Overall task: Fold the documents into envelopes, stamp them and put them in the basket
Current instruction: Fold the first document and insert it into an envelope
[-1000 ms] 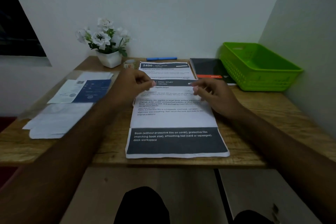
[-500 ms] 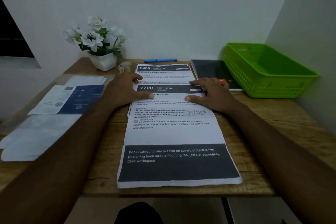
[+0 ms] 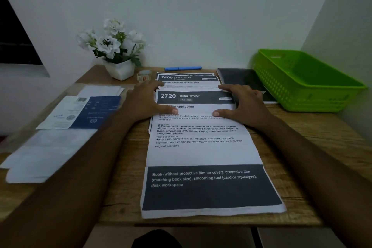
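Folding seems about to begin: left hand [image 3: 149, 102] and right hand [image 3: 244, 104] press flat, fingers straight, on the 2720 document [image 3: 201, 153], at its far end, mid tabletop [image 3: 332, 127]; next, bring its near edge over and crease.

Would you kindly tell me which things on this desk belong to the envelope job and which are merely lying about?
Job: 2720 document, pressed flat by left hand and right hand; 2400 document; white envelopes; green basket.
Lying about: flower pot; blue pen; tape roll; black notebook.
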### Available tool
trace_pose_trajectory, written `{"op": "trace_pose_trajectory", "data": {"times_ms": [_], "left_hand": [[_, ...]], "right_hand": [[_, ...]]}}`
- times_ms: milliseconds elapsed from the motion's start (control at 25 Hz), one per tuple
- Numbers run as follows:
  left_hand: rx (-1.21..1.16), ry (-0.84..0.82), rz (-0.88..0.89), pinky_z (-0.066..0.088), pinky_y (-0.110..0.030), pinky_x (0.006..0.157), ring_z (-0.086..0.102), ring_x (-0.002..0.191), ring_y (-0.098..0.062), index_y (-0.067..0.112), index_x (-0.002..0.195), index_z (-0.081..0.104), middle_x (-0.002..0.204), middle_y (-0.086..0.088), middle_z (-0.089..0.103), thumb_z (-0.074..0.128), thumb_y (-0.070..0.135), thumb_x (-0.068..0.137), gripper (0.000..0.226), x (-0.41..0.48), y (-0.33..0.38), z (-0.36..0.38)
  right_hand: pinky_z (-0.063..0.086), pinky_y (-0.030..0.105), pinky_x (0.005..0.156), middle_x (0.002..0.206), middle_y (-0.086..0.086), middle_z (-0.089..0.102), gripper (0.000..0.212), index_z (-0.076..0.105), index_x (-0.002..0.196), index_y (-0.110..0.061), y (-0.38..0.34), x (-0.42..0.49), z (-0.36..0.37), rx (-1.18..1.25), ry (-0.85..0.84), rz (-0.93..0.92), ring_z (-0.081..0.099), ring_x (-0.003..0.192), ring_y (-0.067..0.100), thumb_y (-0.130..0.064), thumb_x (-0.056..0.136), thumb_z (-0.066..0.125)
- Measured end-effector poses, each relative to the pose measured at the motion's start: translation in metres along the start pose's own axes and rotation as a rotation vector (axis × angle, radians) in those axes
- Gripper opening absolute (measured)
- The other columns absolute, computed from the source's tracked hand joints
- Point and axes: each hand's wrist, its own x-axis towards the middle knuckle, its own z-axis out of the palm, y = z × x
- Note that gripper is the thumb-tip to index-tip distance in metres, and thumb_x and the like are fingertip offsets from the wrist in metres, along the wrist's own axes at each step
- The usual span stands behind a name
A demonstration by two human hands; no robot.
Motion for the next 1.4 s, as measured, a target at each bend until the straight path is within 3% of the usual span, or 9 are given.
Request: {"op": "trace_pose_trajectory", "data": {"times_ms": [200,320,480,600,800,1040,1200,1320,1400], "left_hand": [[-0.018,0.127,0.082,0.044,-0.043,0.091,0.049,0.103,-0.015,0.030,0.099,0.060,0.108,0.007,0.052,0.084,0.053,0.053,0.057,0.001,-0.001,0.000],[-0.169,0.162,0.126,0.051,-0.039,0.080,0.057,0.089,-0.015,0.030,0.086,0.059,0.095,0.009,0.058,0.088,0.035,0.057,0.041,0.002,0.001,-0.002],[-0.383,0.090,0.140,0.052,-0.023,0.068,0.064,0.080,-0.009,0.028,0.080,0.061,0.093,0.002,0.068,0.088,0.023,0.059,0.034,0.000,0.003,-0.011],[-0.389,-0.142,0.173,0.054,-0.026,0.070,0.067,0.077,-0.008,0.019,0.080,0.068,0.089,-0.001,0.072,0.088,0.017,0.058,0.030,-0.006,0.004,-0.017],[-0.295,-0.386,0.150,0.049,-0.022,0.083,0.062,0.097,-0.006,0.025,0.099,0.071,0.106,0.005,0.069,0.087,0.039,0.050,0.054,-0.010,0.010,-0.031],[-0.312,-0.400,0.135,0.049,-0.021,0.079,0.064,0.092,-0.002,0.022,0.097,0.075,0.099,0.006,0.073,0.072,0.065,0.057,0.059,-0.012,0.015,-0.032],[-0.183,-0.377,0.183,0.039,-0.002,0.062,0.060,0.080,0.009,0.032,0.093,0.073,0.088,0.015,0.071,0.080,0.048,0.054,0.043,-0.011,0.017,-0.024],[-0.159,-0.382,0.199,0.039,-0.001,0.057,0.057,0.076,0.009,0.029,0.098,0.071,0.091,0.013,0.068,0.086,0.037,0.055,0.046,-0.010,0.015,-0.019],[-0.145,-0.386,0.206,0.040,-0.001,0.058,0.054,0.075,0.012,0.029,0.103,0.069,0.093,0.011,0.066,0.087,0.034,0.056,0.050,-0.009,0.015,-0.017]], "right_hand": [[0.020,0.038,0.101,0.135,-0.008,0.054,0.088,0.051,0.131,-0.037,-0.005,-0.003,-0.001,0.075,0.068,-0.033,0.044,0.125,0.016,-0.079,0.055,0.063],[0.028,0.038,0.103,0.126,-0.016,0.055,0.083,0.046,0.131,-0.039,-0.006,-0.005,-0.001,0.187,0.169,-0.068,0.050,0.114,0.010,-0.053,0.058,0.085],[0.047,0.013,0.075,0.104,-0.022,0.058,0.086,0.045,0.130,-0.038,-0.005,-0.006,-0.006,0.451,0.234,-0.105,0.058,0.088,-0.004,-0.024,0.059,0.091],[0.053,0.017,0.066,0.097,-0.009,0.067,0.063,0.060,0.117,-0.031,-0.002,-0.011,-0.011,0.480,0.155,-0.109,0.064,0.083,0.006,-0.025,0.062,0.091],[0.051,0.029,0.071,0.085,-0.010,0.073,0.022,0.075,0.087,-0.022,0.003,-0.012,-0.019,0.452,-0.109,-0.177,0.065,0.079,0.008,-0.015,0.069,0.086],[0.048,0.023,0.082,0.099,0.000,0.069,0.042,0.070,0.097,-0.025,0.001,-0.014,-0.027,0.427,-0.296,-0.236,0.061,0.093,0.020,0.010,0.075,0.072],[0.043,0.009,0.084,0.107,0.002,0.066,0.043,0.070,0.100,-0.025,0.000,-0.017,-0.031,0.403,-0.373,-0.201,0.060,0.101,0.015,0.008,0.073,0.076],[0.046,0.026,0.090,0.108,-0.005,0.067,0.041,0.074,0.103,-0.020,-0.004,-0.018,-0.033,0.407,-0.370,-0.173,0.061,0.105,0.012,-0.029,0.064,0.086],[0.047,0.037,0.094,0.107,-0.005,0.067,0.049,0.075,0.103,-0.019,-0.007,-0.019,-0.034,0.425,-0.354,-0.167,0.061,0.105,0.015,-0.047,0.064,0.074]]}}
